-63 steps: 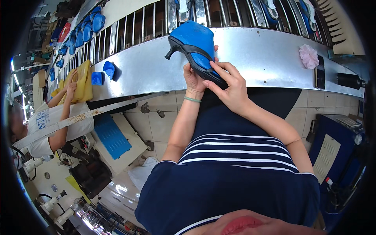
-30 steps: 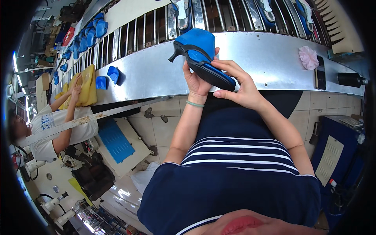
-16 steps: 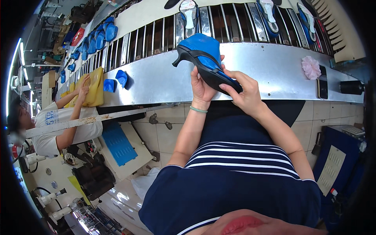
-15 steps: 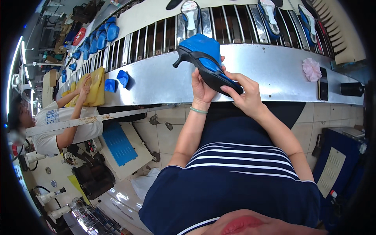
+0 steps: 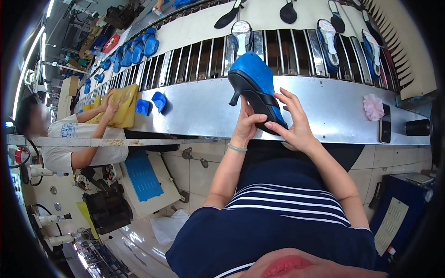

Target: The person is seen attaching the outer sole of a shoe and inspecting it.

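Observation:
A black high-heeled shoe with a blue shoe last inside it is held up over the metal edge of the bench. Its thin heel points down toward me, and the black sole is turned partly my way. My left hand grips the shoe from below, thumb across the sole and the other fingers hidden behind it. At the toe, my right hand has its thumb against the sole, while its fingers reach along the right side near the strap.
Upturned shoes lie on the slatted roller conveyor, with black soles on the pale belt beyond. Left are blue lasts, two blue pieces and a co-worker holding a yellow sheet. A phone lies right.
The shoe has tilted, its heel swinging down and the sole turning more toward me. My left thumb now lies across the sole, and my right fingers have lifted and spread. The view has shifted slightly.

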Demonstrator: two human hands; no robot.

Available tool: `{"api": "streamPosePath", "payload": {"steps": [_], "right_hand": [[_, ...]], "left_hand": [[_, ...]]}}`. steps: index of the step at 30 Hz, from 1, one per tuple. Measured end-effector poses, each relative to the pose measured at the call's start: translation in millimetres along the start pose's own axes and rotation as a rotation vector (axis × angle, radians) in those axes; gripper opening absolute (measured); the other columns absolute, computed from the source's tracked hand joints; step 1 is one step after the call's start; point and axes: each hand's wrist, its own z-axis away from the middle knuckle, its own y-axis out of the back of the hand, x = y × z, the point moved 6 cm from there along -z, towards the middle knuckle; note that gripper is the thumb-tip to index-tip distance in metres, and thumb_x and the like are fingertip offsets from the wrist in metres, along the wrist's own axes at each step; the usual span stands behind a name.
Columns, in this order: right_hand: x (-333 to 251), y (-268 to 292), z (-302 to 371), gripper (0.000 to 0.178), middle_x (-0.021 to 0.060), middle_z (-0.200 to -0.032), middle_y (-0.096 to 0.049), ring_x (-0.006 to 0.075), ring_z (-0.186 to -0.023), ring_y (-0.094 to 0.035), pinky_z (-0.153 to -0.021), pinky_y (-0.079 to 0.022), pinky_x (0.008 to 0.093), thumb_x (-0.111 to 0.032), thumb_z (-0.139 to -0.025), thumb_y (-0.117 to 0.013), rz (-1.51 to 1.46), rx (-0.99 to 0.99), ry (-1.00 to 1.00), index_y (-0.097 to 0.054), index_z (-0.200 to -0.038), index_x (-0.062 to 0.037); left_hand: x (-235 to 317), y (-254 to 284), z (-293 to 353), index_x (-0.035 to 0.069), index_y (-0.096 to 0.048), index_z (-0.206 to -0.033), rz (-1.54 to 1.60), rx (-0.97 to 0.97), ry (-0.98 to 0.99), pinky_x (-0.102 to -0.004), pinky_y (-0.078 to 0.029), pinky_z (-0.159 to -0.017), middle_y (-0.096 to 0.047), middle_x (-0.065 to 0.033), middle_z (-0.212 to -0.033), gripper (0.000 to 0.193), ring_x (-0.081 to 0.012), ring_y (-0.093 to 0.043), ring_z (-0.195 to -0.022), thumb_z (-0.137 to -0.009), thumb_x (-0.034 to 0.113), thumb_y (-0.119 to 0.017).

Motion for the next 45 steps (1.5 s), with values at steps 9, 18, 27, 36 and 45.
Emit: {"api": "streamPosePath", "payload": {"steps": [9, 18, 27, 36, 45], "right_hand": [[17.4, 3.5, -28.9, 0.089, 0.0228, -0.132, -0.051, 0.0318, -0.121, -0.055, -0.099, -0.047, 0.0398, -0.026, -0.078, -0.082, -0.173, 0.091, 0.029, -0.034, -0.148, -0.0025], [52.7, 18.1, -43.0, 0.082, 0.0162, -0.124, -0.055, 0.0206, -0.106, -0.062, -0.083, -0.057, 0.0305, -0.010, -0.080, -0.080, -0.697, 0.120, -0.287, -0.033, -0.146, 0.0006], [56.9, 21.1, -45.4, 0.060, 0.0087, -0.114, -0.063, 0.0146, -0.099, -0.062, -0.081, -0.054, 0.0275, -0.011, -0.085, -0.076, -0.907, 0.031, -0.454, -0.046, -0.136, -0.0003], [61.6, 11.2, -43.6, 0.049, 0.0071, -0.117, -0.062, 0.0147, -0.099, -0.063, -0.084, -0.055, 0.0303, -0.023, -0.093, -0.067, -1.136, -0.012, -0.492, -0.049, -0.136, -0.0054], [67.9, 7.7, -38.6, 0.054, 0.0096, -0.112, -0.064, 0.0157, -0.096, -0.065, -0.082, -0.056, 0.0294, -0.022, -0.091, -0.070, -1.105, -0.020, -0.512, -0.048, -0.136, -0.0020]], "left_hand": [[1.8, -37.1, -5.0, 0.015, -0.016, -0.152, -0.367, 0.132, -0.030, -0.0369, -0.051, -0.097, -0.047, -0.0133, -0.130, 0.107, -0.0251, -0.055, -0.119, -0.068, -0.004, -0.080], [18.6, -69.3, -8.6, 0.009, -0.008, -0.156, -0.725, 0.069, -0.079, -0.0378, -0.041, -0.106, -0.033, -0.0139, -0.126, 0.113, -0.0261, -0.044, -0.122, -0.072, 0.007, -0.083], [31.7, -73.8, 0.1, 0.007, -0.024, -0.154, -0.782, 0.137, -0.068, -0.0214, -0.053, -0.079, -0.034, -0.0061, -0.112, 0.092, -0.0095, -0.050, -0.090, -0.079, 0.001, -0.077], [48.4, -75.7, 3.8, 0.004, -0.030, -0.151, -0.824, 0.259, -0.119, -0.0193, -0.049, -0.071, -0.033, -0.0068, -0.114, 0.089, -0.0064, -0.044, -0.078, -0.078, 0.004, -0.080], [33.6, -53.7, -12.8, 0.004, -0.001, -0.155, -0.509, 0.162, 0.017, -0.0285, -0.056, -0.081, -0.032, -0.0183, -0.138, 0.109, -0.0208, -0.061, -0.103, -0.079, 0.005, -0.079]]}}
